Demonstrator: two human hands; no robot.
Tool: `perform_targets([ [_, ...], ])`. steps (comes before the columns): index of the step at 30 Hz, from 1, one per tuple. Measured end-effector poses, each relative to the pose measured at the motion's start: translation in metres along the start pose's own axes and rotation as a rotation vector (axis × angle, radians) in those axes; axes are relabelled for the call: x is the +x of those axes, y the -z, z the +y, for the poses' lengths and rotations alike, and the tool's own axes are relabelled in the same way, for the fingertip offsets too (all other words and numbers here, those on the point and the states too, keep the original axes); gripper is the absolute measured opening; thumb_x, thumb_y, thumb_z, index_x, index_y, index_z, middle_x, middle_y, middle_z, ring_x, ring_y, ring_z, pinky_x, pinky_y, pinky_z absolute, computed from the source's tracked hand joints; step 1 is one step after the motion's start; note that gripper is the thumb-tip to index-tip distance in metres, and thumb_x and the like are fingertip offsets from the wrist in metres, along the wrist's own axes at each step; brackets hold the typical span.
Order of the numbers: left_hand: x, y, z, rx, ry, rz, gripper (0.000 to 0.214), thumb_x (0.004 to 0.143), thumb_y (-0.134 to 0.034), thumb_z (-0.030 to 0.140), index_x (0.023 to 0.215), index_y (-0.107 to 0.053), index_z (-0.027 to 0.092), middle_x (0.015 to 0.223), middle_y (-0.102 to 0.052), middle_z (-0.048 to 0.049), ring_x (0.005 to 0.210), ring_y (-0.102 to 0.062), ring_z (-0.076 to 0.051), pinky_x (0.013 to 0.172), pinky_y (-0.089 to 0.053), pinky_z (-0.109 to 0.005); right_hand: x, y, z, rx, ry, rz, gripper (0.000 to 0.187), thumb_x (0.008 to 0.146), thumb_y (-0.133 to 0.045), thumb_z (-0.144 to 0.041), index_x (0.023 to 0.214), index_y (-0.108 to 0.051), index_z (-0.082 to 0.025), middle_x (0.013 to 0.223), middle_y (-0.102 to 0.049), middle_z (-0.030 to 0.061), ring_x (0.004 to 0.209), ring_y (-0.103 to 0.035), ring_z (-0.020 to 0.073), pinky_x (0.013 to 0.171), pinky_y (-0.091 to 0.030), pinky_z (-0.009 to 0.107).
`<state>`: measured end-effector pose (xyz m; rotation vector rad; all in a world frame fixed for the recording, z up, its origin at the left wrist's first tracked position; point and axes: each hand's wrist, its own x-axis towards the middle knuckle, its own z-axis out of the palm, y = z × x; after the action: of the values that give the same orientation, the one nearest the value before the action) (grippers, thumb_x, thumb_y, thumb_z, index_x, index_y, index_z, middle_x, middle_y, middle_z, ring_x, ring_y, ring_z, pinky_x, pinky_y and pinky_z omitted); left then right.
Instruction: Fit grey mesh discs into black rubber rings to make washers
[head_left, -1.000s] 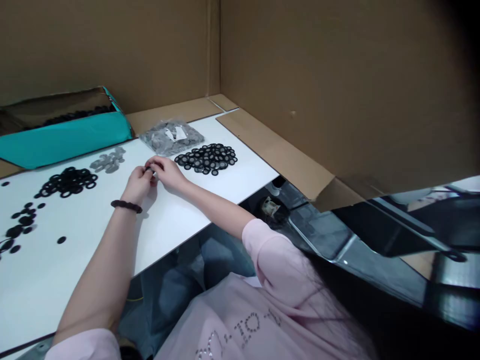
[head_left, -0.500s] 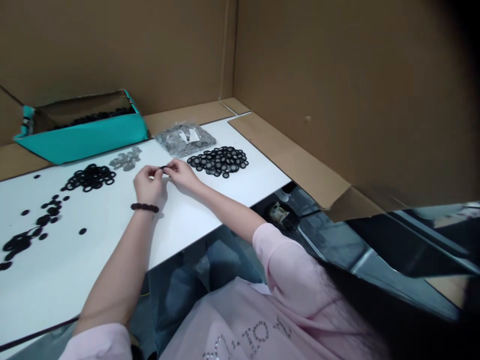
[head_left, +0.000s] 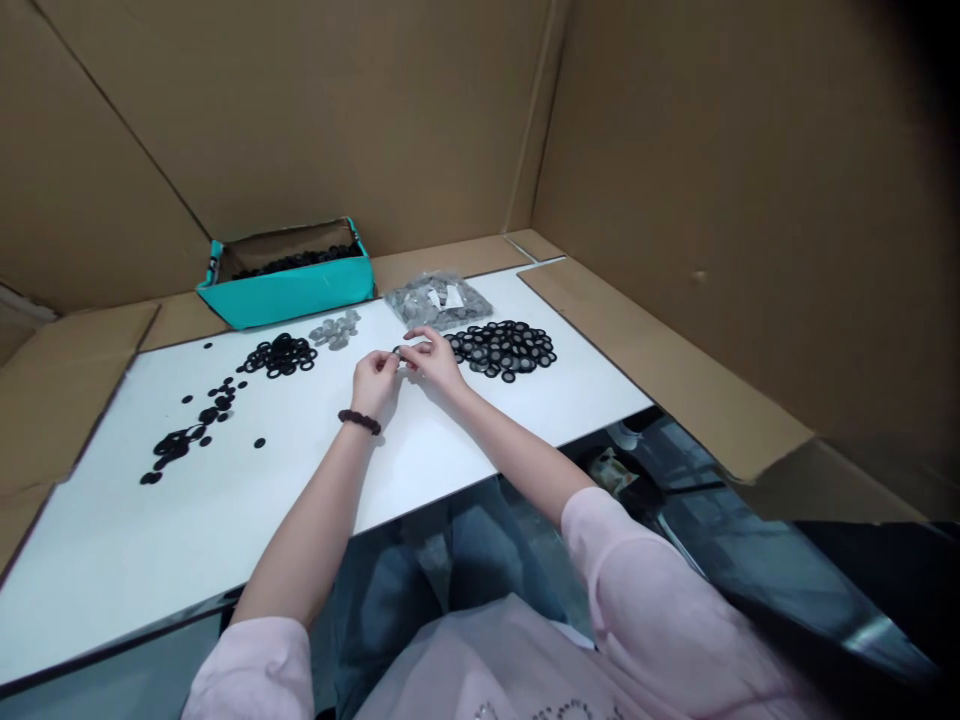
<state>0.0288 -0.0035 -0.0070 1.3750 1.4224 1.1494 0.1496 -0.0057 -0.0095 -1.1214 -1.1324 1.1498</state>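
My left hand (head_left: 373, 383), with a dark beaded band on the wrist, pinches a small black ring (head_left: 397, 351) above the white table. A pale patch shows in the ring's middle, too small to make out fully. At the ring's other side, my right hand (head_left: 436, 362) has its thumb and a finger closed on it, another finger raised. Just right of that hand lies a pile of black rings with grey centres (head_left: 510, 348). Left of my hands are loose black rings (head_left: 281, 355) and clear-grey discs (head_left: 335, 330).
A plastic bag of grey discs (head_left: 439, 300) lies behind my hands. At the back left stands a teal-sided box (head_left: 300, 290) with black pieces inside. Small black discs (head_left: 217, 405) are scattered on the white table (head_left: 300, 500). Cardboard walls (head_left: 712, 200) enclose the back and right.
The view has swung left, so everything sits further right in it. Both hands still hold the ring, which now shows a pale middle; a finger of my right hand has lifted.
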Motion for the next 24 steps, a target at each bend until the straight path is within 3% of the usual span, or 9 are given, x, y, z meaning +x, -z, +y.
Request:
perform_targets([
  [6, 0.001, -0.005, -0.001, -0.068, 0.067, 0.021, 0.009, 0.079, -0.051, 0.022, 0.071, -0.053, 0.019, 0.062, -0.054, 0.0012, 0.058, -0.05, -0.012, 0.058, -0.04, -0.024, -0.007, -0.009, -0.006, 0.065, 0.022, -0.039, 0.013, 0.071, -0.058, -0.012, 0.082, -0.061, -0.018, 0.064, -0.061, -0.0034, 0.057, -0.056, 0.0086, 0.062, -0.048, 0.02],
  [10, -0.002, -0.005, -0.002, 0.022, -0.031, 0.068, 0.006, 0.081, -0.051, 0.02, 0.075, -0.051, 0.02, 0.074, -0.058, -0.0014, 0.071, -0.056, -0.015, 0.07, -0.044, -0.027, -0.007, -0.01, -0.005, 0.06, -0.05, -0.005, 0.013, 0.068, -0.059, -0.008, 0.078, -0.057, -0.017, 0.063, -0.06, -0.0034, 0.059, -0.058, 0.01, 0.063, -0.049, 0.022],
  [13, -0.005, -0.003, -0.001, 0.104, -0.111, 0.094, 0.005, 0.081, -0.051, 0.016, 0.077, -0.05, 0.02, 0.082, -0.06, -0.0037, 0.083, -0.058, -0.017, 0.081, -0.044, -0.03, -0.006, -0.008, -0.003, 0.019, -0.11, -0.059, 0.012, 0.067, -0.061, -0.008, 0.071, -0.053, -0.017, 0.057, -0.058, -0.0037, 0.054, -0.057, 0.0096, 0.057, -0.047, 0.021],
  [15, -0.005, -0.002, 0.0, 0.109, -0.094, 0.088, 0.007, 0.082, -0.05, 0.014, 0.077, -0.049, 0.02, 0.083, -0.06, -0.004, 0.084, -0.058, -0.017, 0.082, -0.045, -0.031, -0.006, -0.007, -0.002, 0.014, -0.115, -0.091, 0.011, 0.068, -0.062, -0.01, 0.07, -0.054, -0.016, 0.055, -0.058, -0.0037, 0.052, -0.056, 0.0094, 0.055, -0.046, 0.02],
  [19, -0.003, -0.002, 0.001, 0.105, -0.02, 0.036, 0.01, 0.082, -0.049, 0.014, 0.074, -0.049, 0.02, 0.077, -0.06, -0.0022, 0.076, -0.057, -0.017, 0.076, -0.045, -0.03, -0.002, -0.006, 0.004, -0.015, -0.059, -0.083, 0.007, 0.073, -0.059, -0.016, 0.068, -0.054, -0.017, 0.054, -0.058, -0.0032, 0.05, -0.054, 0.0096, 0.054, -0.045, 0.021],
  [24, -0.003, -0.002, 0.0, 0.156, -0.048, 0.042, 0.011, 0.081, -0.05, 0.017, 0.071, -0.051, 0.02, 0.074, -0.06, -0.0021, 0.075, -0.056, -0.017, 0.075, -0.043, -0.031, -0.004, -0.008, 0.007, -0.153, 0.087, -0.015, 0.008, 0.078, -0.051, -0.017, 0.07, -0.05, -0.019, 0.06, -0.056, -0.003, 0.056, -0.056, 0.0113, 0.061, -0.046, 0.025],
])
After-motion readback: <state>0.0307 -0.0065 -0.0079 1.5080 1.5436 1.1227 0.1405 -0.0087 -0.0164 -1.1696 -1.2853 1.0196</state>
